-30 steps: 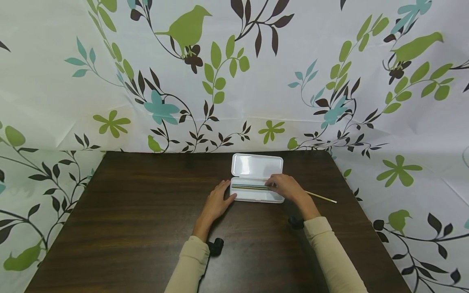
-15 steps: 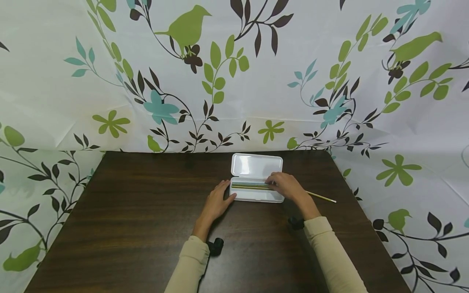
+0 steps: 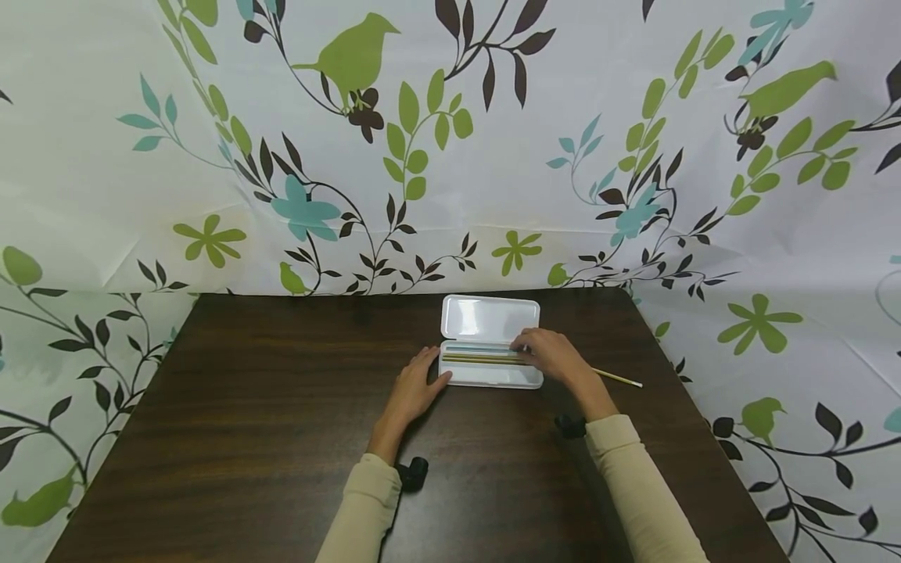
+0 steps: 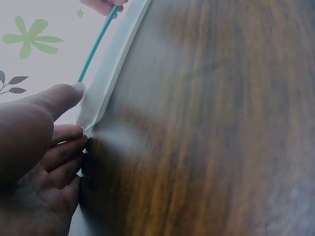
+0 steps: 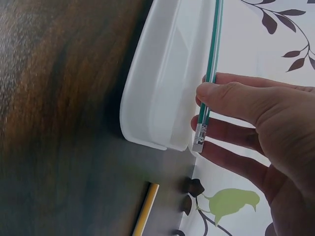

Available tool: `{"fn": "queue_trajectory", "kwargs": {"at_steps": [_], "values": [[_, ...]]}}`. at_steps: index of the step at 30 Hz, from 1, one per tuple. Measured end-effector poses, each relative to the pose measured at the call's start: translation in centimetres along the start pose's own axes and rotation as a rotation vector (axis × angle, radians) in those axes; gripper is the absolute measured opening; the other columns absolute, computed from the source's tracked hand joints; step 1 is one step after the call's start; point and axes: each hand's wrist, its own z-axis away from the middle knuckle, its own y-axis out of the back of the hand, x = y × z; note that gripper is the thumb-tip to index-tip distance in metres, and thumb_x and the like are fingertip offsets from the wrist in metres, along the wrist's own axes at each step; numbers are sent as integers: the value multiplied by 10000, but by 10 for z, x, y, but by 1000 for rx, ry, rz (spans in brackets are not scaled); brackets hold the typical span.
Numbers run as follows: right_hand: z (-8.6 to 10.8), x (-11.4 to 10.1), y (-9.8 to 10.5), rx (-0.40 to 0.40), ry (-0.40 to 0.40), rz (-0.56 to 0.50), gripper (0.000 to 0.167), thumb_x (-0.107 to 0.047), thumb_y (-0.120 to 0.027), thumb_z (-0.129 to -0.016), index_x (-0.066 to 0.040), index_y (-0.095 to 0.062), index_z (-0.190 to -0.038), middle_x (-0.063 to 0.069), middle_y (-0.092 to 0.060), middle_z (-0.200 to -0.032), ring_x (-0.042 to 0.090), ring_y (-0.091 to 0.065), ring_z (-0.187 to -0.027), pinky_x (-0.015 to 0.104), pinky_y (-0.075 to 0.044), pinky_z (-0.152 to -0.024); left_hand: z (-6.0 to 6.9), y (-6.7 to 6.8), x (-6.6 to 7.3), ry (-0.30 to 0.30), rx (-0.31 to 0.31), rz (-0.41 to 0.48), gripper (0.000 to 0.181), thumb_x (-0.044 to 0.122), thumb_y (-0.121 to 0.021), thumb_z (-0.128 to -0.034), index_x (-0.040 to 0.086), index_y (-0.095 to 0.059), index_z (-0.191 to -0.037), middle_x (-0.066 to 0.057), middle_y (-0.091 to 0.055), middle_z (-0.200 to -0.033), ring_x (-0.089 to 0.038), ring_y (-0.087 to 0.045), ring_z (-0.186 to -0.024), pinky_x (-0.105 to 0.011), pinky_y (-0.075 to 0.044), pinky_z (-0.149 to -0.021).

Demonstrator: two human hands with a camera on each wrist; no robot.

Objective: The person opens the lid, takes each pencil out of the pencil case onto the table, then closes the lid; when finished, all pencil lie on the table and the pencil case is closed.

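Sleeves of cream fabric [image 3: 362, 504]: both are lying over the dark brown wood-grain table [image 3: 246, 438].
Left hand [image 3: 408, 391]: you are bracing the left end of the white rectangular case [image 3: 493, 381], your thumb touching its rim, your fingers extending nearly straight along the outside.
Thin yellow pencil [image 3: 618, 378]: it is lying on the table to the case's right, apart from it.
Right hand [image 3: 552, 356]: you are pinching firmly between thumb and fingertips, leaving no gap round what you are holding.
Slim teal pencil with silver ferrule and pale eraser [image 5: 213, 44]: it is running lengthwise over the case, eraser end in your right hand; whether it is touching the bottom, you cannot tell.
White hinged lid [image 3: 486, 317]: it is standing open behind.
White cloth with green, teal and brown leaf-and-bird print [image 3: 521, 172]: it is hanging beyond the table.
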Motion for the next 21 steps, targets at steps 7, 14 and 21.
{"fn": "queue_trajectory", "kwargs": {"at_steps": [7,14,21], "values": [[10,9,4,35,-8,-9,180,-83,-762,-853,-118,-756,-1030,-6,-685,-979,198,-654,-902,431,-524,-797,1,-2,-2,-19,12,-1,585,297,-673,-941,7,-495,-1416,-190,-475,-1442,-314,-380,-1378,-537,-330,-1073],[27,28,11,82,-50,1,174,-79,-772,-843,-115,-759,-1012,-11,-682,-961,198,-651,-867,447,-527,-749,1,-1,-1,-27,14,-6,594,301,-674,-937,-12,-495,-1409,-216,-469,-1438,-337,-390,-1367,-541,-331,-1070],[53,51,18,109,-94,-12,189,-81,-796,-816,-107,-755,-999,-1,-682,-954,243,-658,-870,484,-522,-740,0,0,-1,-42,19,-12,572,274,-671,-938,-32,-504,-1391,-243,-477,-1420,-362,-404,-1352,-571,-345,-1046]]}}
